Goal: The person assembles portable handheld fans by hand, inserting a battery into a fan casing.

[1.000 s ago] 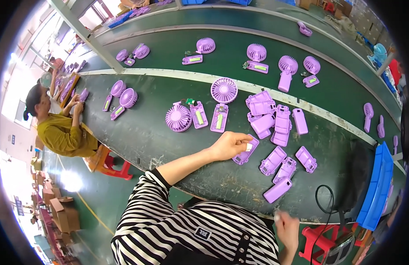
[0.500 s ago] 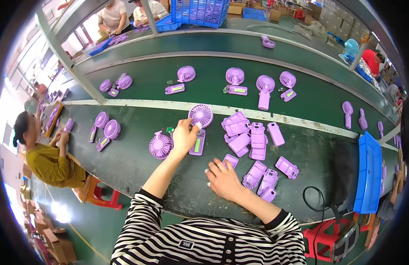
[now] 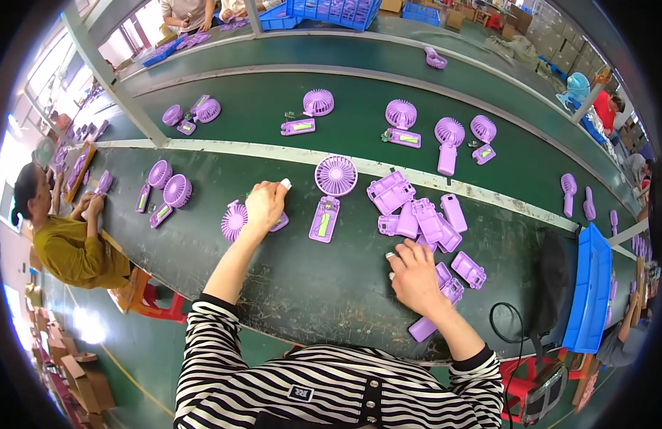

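Note:
My left hand (image 3: 265, 207) is over a purple fan unit at the left, hiding part of it; the ribbed round fan head (image 3: 235, 222) shows beside my fingers. Its thumb, wearing a white finger cover, sticks out to the right, apart from the other fingers. Between my hands lies another fan with a round head (image 3: 336, 176) and a handle shell (image 3: 324, 219) carrying a green-yellow strip; neither hand touches it. My right hand (image 3: 419, 277) rests with fingers apart at the near left edge of loose purple handle shells (image 3: 432, 223), covering some of them.
Two more fan units (image 3: 177, 191) lie at the left, near a seated co-worker (image 3: 73, 236). Beyond a pale rail, a green conveyor belt (image 3: 359, 107) carries several fans. At the right are a dark bag (image 3: 552, 286), a black cable (image 3: 520, 318) and a blue bin (image 3: 592, 282).
My left hand has left the middle fan and moved left to the other unit. My right hand has moved right, and the loose shells beside it have shifted. The view has shifted slightly.

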Motion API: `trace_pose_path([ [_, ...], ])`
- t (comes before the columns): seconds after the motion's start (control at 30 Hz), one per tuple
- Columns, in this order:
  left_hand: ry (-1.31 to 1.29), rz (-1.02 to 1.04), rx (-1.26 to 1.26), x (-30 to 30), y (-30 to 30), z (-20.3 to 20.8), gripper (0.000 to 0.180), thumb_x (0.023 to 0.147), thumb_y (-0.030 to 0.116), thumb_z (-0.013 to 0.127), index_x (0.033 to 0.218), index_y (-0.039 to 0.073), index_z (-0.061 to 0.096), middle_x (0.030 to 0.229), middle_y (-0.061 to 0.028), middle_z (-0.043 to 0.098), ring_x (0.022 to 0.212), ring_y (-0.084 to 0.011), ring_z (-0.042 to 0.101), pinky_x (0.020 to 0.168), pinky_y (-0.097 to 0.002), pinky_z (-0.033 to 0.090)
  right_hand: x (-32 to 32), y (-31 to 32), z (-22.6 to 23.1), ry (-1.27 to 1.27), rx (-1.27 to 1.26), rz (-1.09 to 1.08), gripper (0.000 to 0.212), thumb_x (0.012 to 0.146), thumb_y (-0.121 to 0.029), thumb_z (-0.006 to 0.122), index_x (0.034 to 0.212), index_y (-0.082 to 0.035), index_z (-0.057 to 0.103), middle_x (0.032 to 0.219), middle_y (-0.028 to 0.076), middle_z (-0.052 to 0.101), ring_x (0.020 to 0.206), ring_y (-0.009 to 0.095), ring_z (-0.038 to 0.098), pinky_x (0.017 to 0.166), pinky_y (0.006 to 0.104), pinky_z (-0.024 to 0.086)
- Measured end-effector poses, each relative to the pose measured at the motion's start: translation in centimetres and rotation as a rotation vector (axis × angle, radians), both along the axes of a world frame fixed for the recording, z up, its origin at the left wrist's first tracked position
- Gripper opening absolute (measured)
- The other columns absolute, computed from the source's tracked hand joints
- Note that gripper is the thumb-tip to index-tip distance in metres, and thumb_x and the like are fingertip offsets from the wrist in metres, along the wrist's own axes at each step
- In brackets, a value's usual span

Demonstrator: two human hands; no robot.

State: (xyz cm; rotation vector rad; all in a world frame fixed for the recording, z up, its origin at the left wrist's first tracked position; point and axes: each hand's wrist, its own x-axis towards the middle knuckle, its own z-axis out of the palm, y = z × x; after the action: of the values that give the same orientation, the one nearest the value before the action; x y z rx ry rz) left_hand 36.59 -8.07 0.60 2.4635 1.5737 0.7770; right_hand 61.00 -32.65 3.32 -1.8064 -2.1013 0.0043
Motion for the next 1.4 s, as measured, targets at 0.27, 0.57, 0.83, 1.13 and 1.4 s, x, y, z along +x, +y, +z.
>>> trace_pose_path([
  [0.27, 0.202, 0.017, -0.19, 7.4, 11.2, 1.3, 0.037, 0.079, 0.032, 0.055, 0.105, 0.007, 0.061, 0.097, -0.0183, 0.062, 0.092, -0.033, 0.059, 0.078, -0.0384, 0.046, -3.7, -3.2, -0.9, 0.243, -0.099, 0.155, 0.037, 0.068, -0.013, 0.059, 0.102, -0.001, 0.055, 0.108, 0.016, 0.051, 0.102, 0.03, 0.049, 0.085, 0.0409, 0.04],
  [0.57, 0.037, -0.218, -0.119, 15.6, 23.0, -6.2, 0.046, 0.059, 0.01, 0.063, 0.101, -0.005, 0.056, 0.091, -0.0228, 0.061, 0.088, -0.0368, 0.059, 0.078, -0.0399, 0.046, -1.6, -8.7, -2.7, 0.384, 0.043, -0.096, 0.031, 0.07, -0.008, 0.059, 0.1, 0.0, 0.053, 0.102, 0.01, 0.05, 0.096, 0.026, 0.047, 0.078, 0.0364, 0.041],
  [0.83, -0.583, -0.172, -0.557, 5.2, 25.3, -5.7, 0.015, 0.065, 0.012, 0.062, 0.069, -0.001, 0.054, 0.061, -0.0035, 0.052, 0.053, -0.0143, 0.046, 0.05, -0.0293, 0.039, -3.1, -6.1, -2.9, 0.311, 0.078, -0.108, 0.025, 0.066, -0.012, 0.06, 0.089, -0.003, 0.054, 0.093, 0.009, 0.051, 0.092, 0.026, 0.048, 0.077, 0.0366, 0.041],
  [1.13, -0.398, 0.013, -0.352, -5.1, 5.7, 6.6, 0.036, 0.066, 0.015, 0.067, 0.099, 0.0, 0.06, 0.082, -0.0036, 0.061, 0.073, -0.0115, 0.053, 0.067, -0.025, 0.043, -1.4, -5.3, 0.3, 0.151, -0.065, -0.151, 0.038, 0.062, -0.005, 0.06, 0.1, 0.0, 0.056, 0.104, 0.018, 0.054, 0.093, 0.033, 0.052, 0.078, 0.0434, 0.043],
  [1.4, 0.062, 0.315, 0.215, -13.4, -5.3, 5.1, 0.048, 0.062, 0.013, 0.067, 0.108, 0.007, 0.054, 0.106, -0.012, 0.054, 0.099, -0.0302, 0.05, 0.086, -0.0383, 0.04, -7.5, 6.2, -0.7, 0.288, 0.052, -0.328, 0.07, 0.071, -0.03, 0.066, 0.118, 0.012, 0.037, 0.093, 0.019, 0.05, 0.085, 0.033, 0.052, 0.063, 0.0404, 0.047],
])
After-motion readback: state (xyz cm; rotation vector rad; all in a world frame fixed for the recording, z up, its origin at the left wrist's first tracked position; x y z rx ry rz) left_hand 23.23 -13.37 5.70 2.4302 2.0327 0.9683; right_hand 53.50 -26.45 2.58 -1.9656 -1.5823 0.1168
